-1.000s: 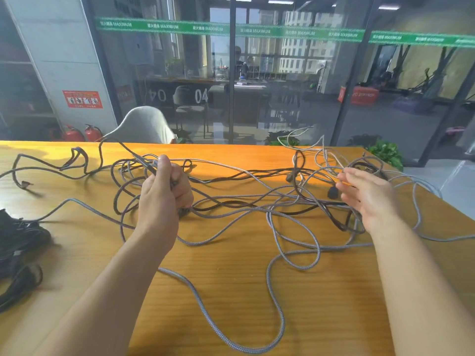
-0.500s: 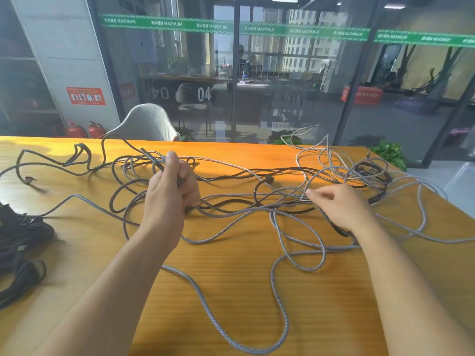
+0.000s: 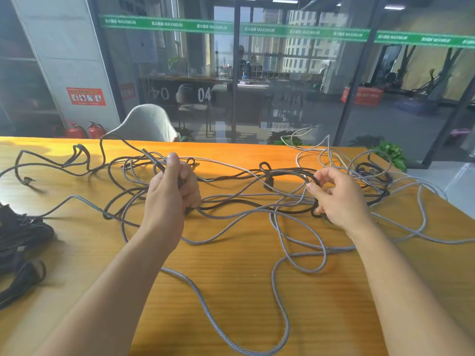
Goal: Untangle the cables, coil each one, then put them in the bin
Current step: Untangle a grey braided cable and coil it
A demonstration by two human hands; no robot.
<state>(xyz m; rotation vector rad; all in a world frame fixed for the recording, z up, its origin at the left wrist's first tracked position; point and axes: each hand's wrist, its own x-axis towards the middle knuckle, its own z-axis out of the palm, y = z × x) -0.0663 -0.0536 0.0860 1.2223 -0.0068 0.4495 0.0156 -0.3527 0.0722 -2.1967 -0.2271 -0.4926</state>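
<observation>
Several grey braided cables (image 3: 279, 276) and black cables (image 3: 228, 177) lie tangled across the orange wooden table (image 3: 231, 304). My left hand (image 3: 171, 196) grips a bunch of dark cable strands in a fist near the table's middle left. My right hand (image 3: 339, 199) pinches a loop of black cable (image 3: 312, 179) between thumb and forefinger, in the right part of the tangle. No bin is in view.
A heap of black cables or straps (image 3: 18, 242) lies at the table's left edge. A grey chair (image 3: 145, 124) stands behind the far edge, in front of a glass wall. The table's right edge (image 3: 449, 204) drops off near the tangle.
My right hand moved left from an open pose over the tangle, closed on the black cable loop and lifted it. My left hand kept its grip and barely moved.
</observation>
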